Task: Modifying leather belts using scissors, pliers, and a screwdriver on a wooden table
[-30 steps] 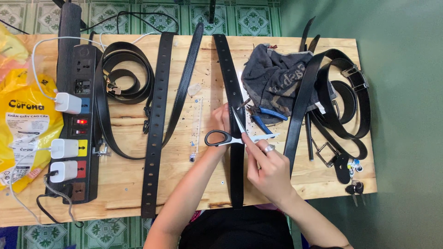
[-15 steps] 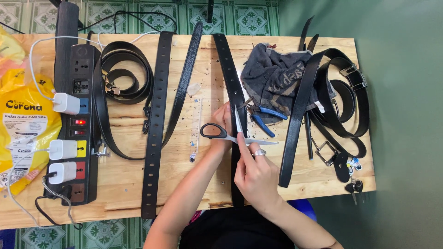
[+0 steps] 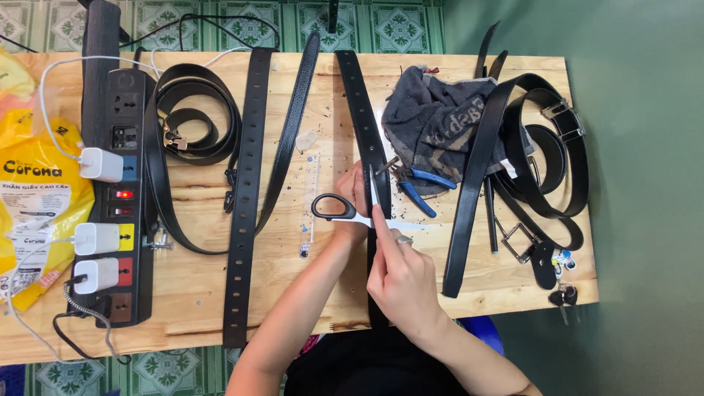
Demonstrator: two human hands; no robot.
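Wooden bench (image 3: 293,293) carries the black belt (image 3: 364,125), laid lengthwise at centre. My left hand (image 3: 353,192) pins it flat beside the scissors (image 3: 339,211); my right hand (image 3: 402,275) pinches a thin blade (image 3: 373,192) upright on the strap. Best kept vertical under steady pressure.

The light wooden desk (image 3: 293,308) carries several black leather belts (image 3: 242,220). A black power strip (image 3: 117,198), grey cloth (image 3: 433,121) and blue-handled pliers (image 3: 422,187) lie there too.

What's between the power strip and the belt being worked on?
Head view: between the power strip and the belt under the hands lie a coiled black belt, two straight black belts and scissors.
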